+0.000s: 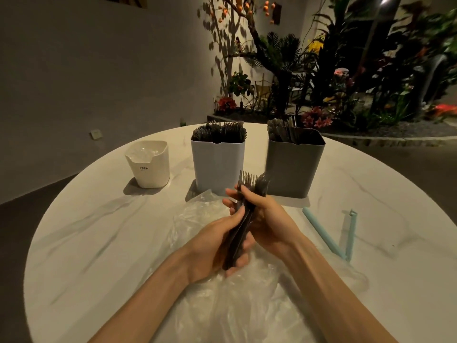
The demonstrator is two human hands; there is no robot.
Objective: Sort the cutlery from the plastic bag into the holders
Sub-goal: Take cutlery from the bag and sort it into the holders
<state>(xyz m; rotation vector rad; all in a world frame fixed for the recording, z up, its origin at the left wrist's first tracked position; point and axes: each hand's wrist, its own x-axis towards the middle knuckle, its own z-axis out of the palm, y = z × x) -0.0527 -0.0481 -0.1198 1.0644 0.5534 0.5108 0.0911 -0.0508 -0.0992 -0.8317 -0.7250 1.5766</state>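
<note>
1. Gripping a bundle of dark forks and spoons [243,214], the left hand [217,246] wraps the handles while the right hand [264,214] curls its fingers round the upper part.
2. Clear plastic bag [235,305] lies under the hands, at 6 o'clock on the table [99,243].
3. At 12 o'clock stand a fork-filled white holder [217,164], a grey holder [294,164] just right of it, and a small cream holder [149,167] at 10 o'clock.

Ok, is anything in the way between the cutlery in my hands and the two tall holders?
Nothing visible blocks it. Both hands, left and right, hold the cutlery bundle above the plastic bag, just in front of the white holder and grey holder. The white holder already looks packed with forks.
</note>
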